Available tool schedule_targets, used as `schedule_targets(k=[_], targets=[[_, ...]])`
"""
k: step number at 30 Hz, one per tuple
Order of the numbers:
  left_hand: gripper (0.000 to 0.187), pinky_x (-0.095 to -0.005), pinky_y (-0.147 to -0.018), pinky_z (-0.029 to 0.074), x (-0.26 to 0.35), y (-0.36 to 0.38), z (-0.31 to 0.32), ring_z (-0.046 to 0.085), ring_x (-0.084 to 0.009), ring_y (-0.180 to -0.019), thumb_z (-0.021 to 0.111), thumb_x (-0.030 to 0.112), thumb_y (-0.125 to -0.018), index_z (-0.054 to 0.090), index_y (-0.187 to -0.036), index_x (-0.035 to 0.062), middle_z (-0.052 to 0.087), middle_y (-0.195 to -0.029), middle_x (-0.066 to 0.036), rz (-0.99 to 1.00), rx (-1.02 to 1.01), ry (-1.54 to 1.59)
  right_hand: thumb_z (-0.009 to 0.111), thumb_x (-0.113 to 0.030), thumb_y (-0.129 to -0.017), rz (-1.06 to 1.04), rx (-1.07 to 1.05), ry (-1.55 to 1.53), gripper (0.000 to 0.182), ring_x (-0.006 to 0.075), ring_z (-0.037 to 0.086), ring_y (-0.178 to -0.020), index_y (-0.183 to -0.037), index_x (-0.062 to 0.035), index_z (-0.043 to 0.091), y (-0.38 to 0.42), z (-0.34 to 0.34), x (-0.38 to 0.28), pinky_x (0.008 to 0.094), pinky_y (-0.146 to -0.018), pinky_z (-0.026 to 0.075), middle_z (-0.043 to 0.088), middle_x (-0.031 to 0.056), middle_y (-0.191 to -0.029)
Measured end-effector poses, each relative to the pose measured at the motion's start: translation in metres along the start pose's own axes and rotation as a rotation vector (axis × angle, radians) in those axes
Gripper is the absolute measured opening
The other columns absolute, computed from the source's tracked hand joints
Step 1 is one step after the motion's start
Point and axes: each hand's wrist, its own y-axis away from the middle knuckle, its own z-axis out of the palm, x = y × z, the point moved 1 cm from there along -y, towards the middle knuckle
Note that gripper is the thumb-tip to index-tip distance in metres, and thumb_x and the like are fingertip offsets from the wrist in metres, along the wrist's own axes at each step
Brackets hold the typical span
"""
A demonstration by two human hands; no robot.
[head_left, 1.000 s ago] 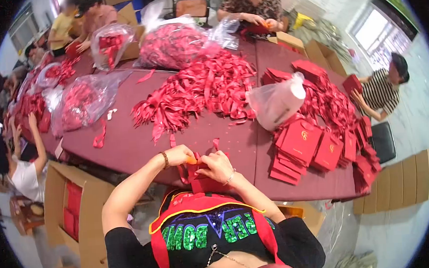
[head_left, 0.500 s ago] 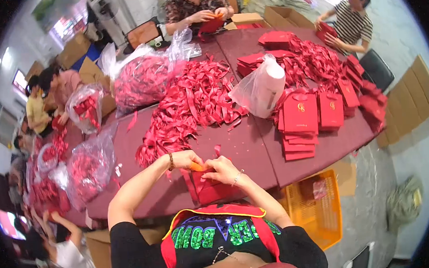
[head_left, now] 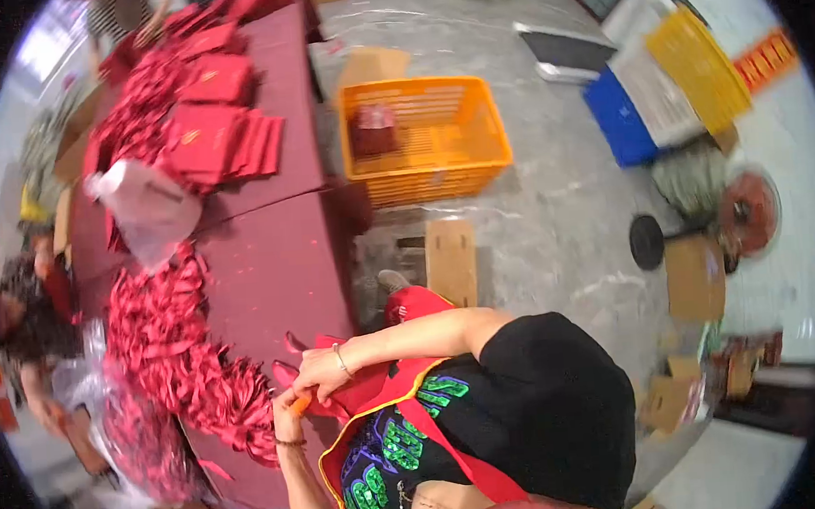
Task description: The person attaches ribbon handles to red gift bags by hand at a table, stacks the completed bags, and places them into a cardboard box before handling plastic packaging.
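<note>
Red bag [head_left: 363, 388] at the table's [head_left: 273, 272] edge

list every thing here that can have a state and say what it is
orange crate: upright, open-topped, something inside
red ribbons: heaped loose
red bags: lying in piles
pale plastic bag: wrapped round something
tablecloth: spread, hanging over edge
left hand, right hand: close together, grip blurred

Left grip [head_left: 288, 414]: over the tabletop [head_left: 269, 272] near its edge, fingers curled | right grip [head_left: 321, 374]: just beside the left grip, near the same tabletop edge, fingers bent toward it | right forearm [head_left: 403, 341]: reaches in from outside the tabletop, elbow bent | left forearm [head_left: 307, 489]: extended, wrist nearly straight | fingertip closure: unclear
</note>
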Motion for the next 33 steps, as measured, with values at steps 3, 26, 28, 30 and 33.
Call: schedule_targets(k=[3,26,28,30,33], targets=[[0.009,-0.0199,-0.052,0.035,-0.031,-0.006,0.010,0.050,-0.0062,-0.060,0.054,0.008,-0.076,0.061,-0.073,0.0033,0.058,-0.069,0.002,0.050,0.041,0.106,0.071,-0.028,-0.061,0.019,0.069,0.027,0.027,0.0267,0.059,-0.067,-0.082,-0.0154,0.058,0.022,0.002,-0.013,0.0408,-0.060,0.038,0.060,0.0051,-0.065],[0.012,-0.0250,-0.064,0.046,-0.023,-0.003,0.000,0.055,-0.0120,-0.071,0.054,0.011,-0.079,0.060,-0.082,0.0017,0.059,-0.081,-0.005,0.022,0.268,0.342,0.072,-0.029,-0.056,0.037,-0.162,-0.014,0.027,0.0227,0.061,-0.078,-0.081,-0.0206,0.065,-0.003,0.006,0.007,0.0402,-0.071,0.041,0.065,0.0018,-0.077],[0.012,-0.0221,-0.060,0.044,-0.009,-0.001,0.002,0.054,-0.0093,-0.068,0.053,0.013,-0.081,0.060,-0.082,0.0029,0.058,-0.078,-0.003,0.123,0.209,0.228,0.069,-0.031,-0.059,0.027,-0.086,0.085,0.025,0.0218,0.061,-0.074,-0.080,-0.0203,0.064,0.001,0.004,0.002,0.0384,-0.066,0.043,0.065,0.0001,-0.075],[0.011,-0.0201,-0.057,0.041,-0.001,-0.002,0.004,0.052,-0.0083,-0.065,0.053,0.013,-0.083,0.061,-0.082,0.0040,0.057,-0.076,-0.001,0.123,0.256,0.172,0.067,-0.029,-0.060,0.041,-0.109,0.056,0.022,0.0226,0.061,-0.071,-0.078,-0.0179,0.063,0.005,-0.009,-0.005,0.0395,-0.064,0.044,0.064,0.0018,-0.073],[0.012,-0.0194,-0.051,0.036,-0.004,-0.008,0.011,0.048,-0.0064,-0.059,0.054,0.012,-0.084,0.062,-0.086,0.0028,0.057,-0.073,0.001,0.151,0.401,0.205,0.064,-0.027,-0.063,0.047,-0.083,0.098,0.023,0.0279,0.061,-0.070,-0.081,-0.0138,0.062,0.007,-0.010,-0.003,0.0415,-0.062,0.046,0.064,0.0088,-0.074]])
